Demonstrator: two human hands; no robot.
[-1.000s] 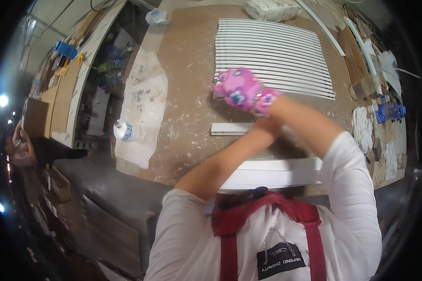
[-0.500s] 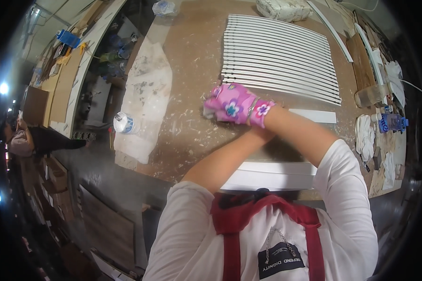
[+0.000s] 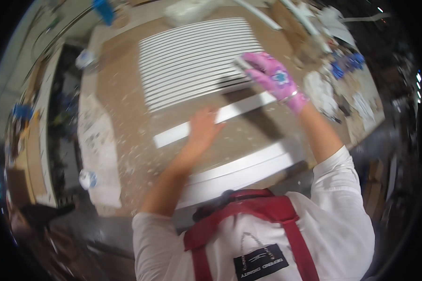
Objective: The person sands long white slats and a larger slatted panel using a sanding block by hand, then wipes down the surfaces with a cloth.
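My left hand [image 3: 204, 129], bare and somewhat blurred, is over a long white strip [image 3: 244, 105] lying on the brown worktable [image 3: 126, 126]. Its thumb stands apart from the fingers, and whether it presses on the strip I cannot tell. A pink flowered glove covers my right hand [image 3: 272, 75], raised above the strip's right end. Between its thumb and fingers is a small pale block [image 3: 241, 64], its exact kind unclear through blur. Beyond both hands, several narrow white slats [image 3: 192, 61] lie side by side in a sheet.
Wider white boards [image 3: 239, 171] lie along the near table edge. A stained white cloth [image 3: 98, 145] and a white tub [image 3: 87, 179] are on the left. Crumpled cloths [image 3: 321, 93], a blue package [image 3: 347, 64] and long white pieces [image 3: 258, 14] occupy the right and far sides.
My hands have come apart: the gloved right one has moved right and away from me, and the left is now visible over the white strip. The whole view has turned and shifted.
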